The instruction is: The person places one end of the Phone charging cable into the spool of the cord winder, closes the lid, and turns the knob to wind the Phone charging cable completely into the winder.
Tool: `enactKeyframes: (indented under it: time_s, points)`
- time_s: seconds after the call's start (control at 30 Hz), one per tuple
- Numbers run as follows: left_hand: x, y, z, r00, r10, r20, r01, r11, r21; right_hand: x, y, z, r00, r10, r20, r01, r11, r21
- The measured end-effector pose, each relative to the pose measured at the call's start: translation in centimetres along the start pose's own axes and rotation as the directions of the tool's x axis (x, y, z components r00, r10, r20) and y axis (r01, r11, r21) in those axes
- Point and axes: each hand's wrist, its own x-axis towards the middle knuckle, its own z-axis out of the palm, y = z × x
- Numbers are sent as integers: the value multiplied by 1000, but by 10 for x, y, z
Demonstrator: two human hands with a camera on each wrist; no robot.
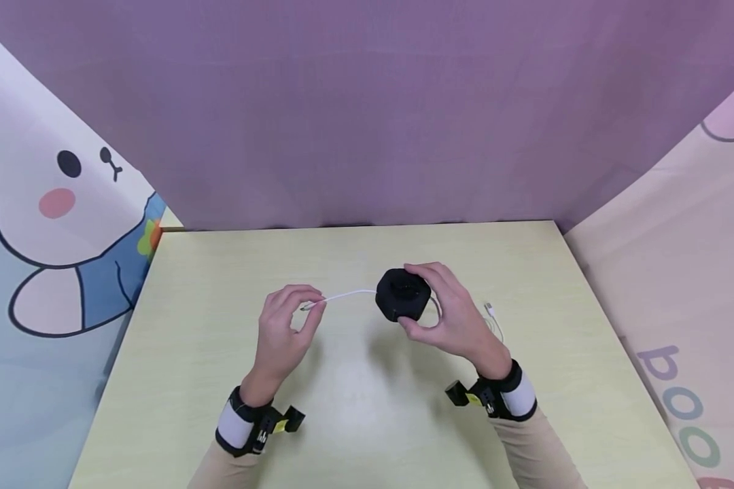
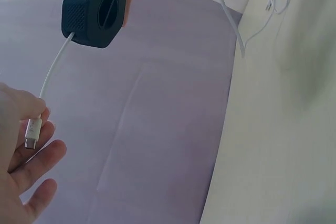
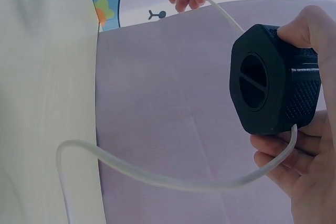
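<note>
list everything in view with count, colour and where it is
table: 1, pale wood, lower middle
hexagonal cable holder: 1, black, held above the table
cable: 1, white, emerging from both sides of the holder
plugs: 2, white, one held up left, one on the table right
curtain: 1, purple, behind
cartoon sheet: 1, blue and white, left
lettered sheet: 1, pale, right
wrist cameras: 2, black, one per wrist
sleeves: 2, beige, forearms
left hand: 1, bare, pinching the cable
right hand: 1, bare, gripping the holder
</note>
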Motion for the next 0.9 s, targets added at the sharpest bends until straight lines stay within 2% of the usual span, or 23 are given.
enactKeyframes:
  time_s: [0.2, 0.4, 0.53, 0.77, 0.9]
  points:
    - [-2, -4, -1, 1000, 7, 5, -7, 1000, 6, -1, 1, 0, 1000, 2, -2, -2, 1000, -8]
    - [-2, -6, -3, 1000, 2, -17, -2, 1000, 9, -3, 2, -3, 1000, 16, -16, -16, 1000, -9]
    - [0, -7, -5, 999, -7, -41, 8, 1000, 10, -4, 3, -4, 1000, 24, -20, -25, 1000, -15]
    - [0, -9, -11, 992, -32, -120, 32, 999, -5, -5, 4, -6, 999, 28, -32, -29, 999, -28]
    - [0, -10, -12, 992, -40, -118, 41, 999, 4, -5, 5, -5, 999, 27, -28, -28, 999, -29]
